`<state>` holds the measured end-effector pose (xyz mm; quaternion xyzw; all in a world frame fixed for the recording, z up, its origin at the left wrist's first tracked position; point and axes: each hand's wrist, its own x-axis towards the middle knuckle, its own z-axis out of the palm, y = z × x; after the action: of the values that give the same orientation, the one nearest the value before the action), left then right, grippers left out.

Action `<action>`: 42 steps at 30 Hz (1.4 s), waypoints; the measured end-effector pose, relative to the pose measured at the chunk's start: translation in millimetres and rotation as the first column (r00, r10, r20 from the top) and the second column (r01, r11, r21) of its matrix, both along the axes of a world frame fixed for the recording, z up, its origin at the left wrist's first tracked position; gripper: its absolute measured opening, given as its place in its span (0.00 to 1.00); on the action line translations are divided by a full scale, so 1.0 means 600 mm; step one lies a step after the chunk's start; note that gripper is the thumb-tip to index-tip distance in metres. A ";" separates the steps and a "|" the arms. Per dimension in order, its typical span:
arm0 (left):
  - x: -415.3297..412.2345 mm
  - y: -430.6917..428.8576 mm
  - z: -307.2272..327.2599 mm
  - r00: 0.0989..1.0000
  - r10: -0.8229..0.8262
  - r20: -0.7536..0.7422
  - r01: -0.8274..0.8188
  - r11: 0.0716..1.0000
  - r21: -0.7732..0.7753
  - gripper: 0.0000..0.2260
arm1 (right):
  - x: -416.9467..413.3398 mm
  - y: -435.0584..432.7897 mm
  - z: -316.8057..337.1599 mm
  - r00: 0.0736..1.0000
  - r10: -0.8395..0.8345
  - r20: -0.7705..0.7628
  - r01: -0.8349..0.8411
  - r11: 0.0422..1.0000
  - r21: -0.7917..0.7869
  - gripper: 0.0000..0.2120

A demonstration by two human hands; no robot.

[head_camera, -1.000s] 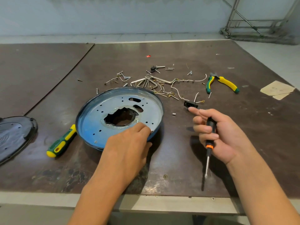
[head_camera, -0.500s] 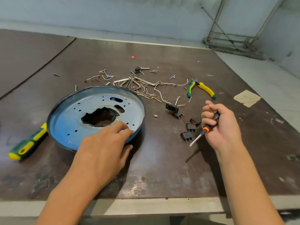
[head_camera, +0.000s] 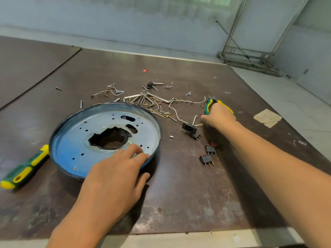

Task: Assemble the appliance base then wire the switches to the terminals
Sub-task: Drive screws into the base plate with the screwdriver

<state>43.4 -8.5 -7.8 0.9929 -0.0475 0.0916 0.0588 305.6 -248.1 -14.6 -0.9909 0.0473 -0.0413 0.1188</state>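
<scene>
Both hands are out over the dark brown table [head_camera: 179,203], well apart from each other. The left hand [head_camera: 114,178] lies flat with loosely spread fingers on the near rim of the appliance base [head_camera: 75,140], fingertips on the inner face and thumb outside the rim on the table; it presses rather than grips. The right hand [head_camera: 219,114] reaches far forward and covers the green-and-yellow pliers [head_camera: 209,104]; whether its fingers have closed around the handles cannot be told from this angle.

The base is a round, shallow blue metal pan lying left of centre on the table, with small drilled holes, two slots and a ragged dark opening in the middle. Between the two arms lie two black switches [head_camera: 207,154] with metal pins, one just beyond the other, and farther off a black socket [head_camera: 189,127] with a smaller black part touching it. White wires [head_camera: 176,111] with ring terminals curl beside the socket. Beyond the base sits a scatter of screws [head_camera: 114,91] and bent metal brackets [head_camera: 143,99]. A green-and-yellow screwdriver [head_camera: 23,172] lies at the left, its tip end against the base rim. A piece of cardboard [head_camera: 267,117] rests at the far right.
</scene>
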 end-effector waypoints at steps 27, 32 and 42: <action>-0.030 -0.019 -0.004 0.996 -0.053 0.071 0.062 0.988 -0.140 0.16 | -0.265 0.093 0.042 0.966 0.120 0.231 -0.254 0.626 0.737 0.10; -0.037 -0.018 -0.002 0.999 -0.025 -0.023 0.022 0.996 -0.089 0.10 | -0.301 0.119 0.033 0.923 0.234 0.307 -0.384 0.468 0.796 0.10; -0.032 -0.015 -0.010 0.997 -0.022 0.078 0.028 0.997 -0.074 0.09 | -0.328 0.115 0.028 0.819 0.495 0.291 -0.549 0.528 0.648 0.06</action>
<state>24.2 -17.3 -14.1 0.9851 -0.0586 0.1308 0.0951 108.9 -179.2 2.2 -0.8326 -0.2435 -0.0174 0.4972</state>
